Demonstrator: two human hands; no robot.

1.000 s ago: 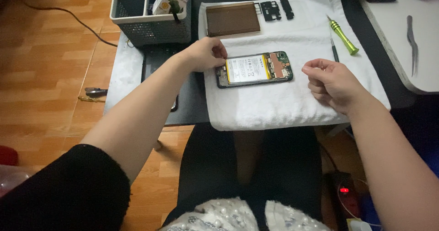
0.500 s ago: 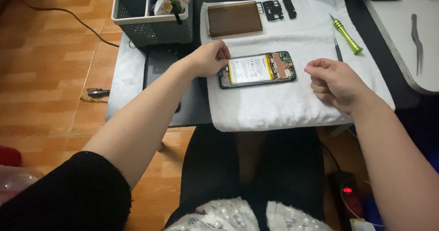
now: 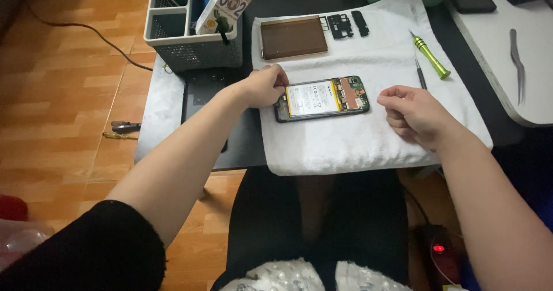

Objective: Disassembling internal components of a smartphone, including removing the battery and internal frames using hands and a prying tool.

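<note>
Your left hand (image 3: 262, 86) pins the left end of the opened phone (image 3: 321, 98), which lies flat on the white towel (image 3: 357, 135) on the bench, battery and green board exposed. Back cover (image 3: 294, 36) and small black parts (image 3: 340, 25) are already off, lying above; board and battery remain in. Your right hand (image 3: 412, 113) rests curled on the towel right of the phone, holding nothing I can see, green screwdriver (image 3: 430, 55) untouched.

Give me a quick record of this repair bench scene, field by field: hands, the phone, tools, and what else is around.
left hand: steadies the left end of the opened phone
right hand: curled on the white towel, right of the phone, apart from it
phone: back off, battery and boards exposed, lying flat on the towel
back cover: brown, above the phone
green screwdriver: on the towel, upper right
tweezers: on the white board, far right
grey organiser basket: upper left
</note>
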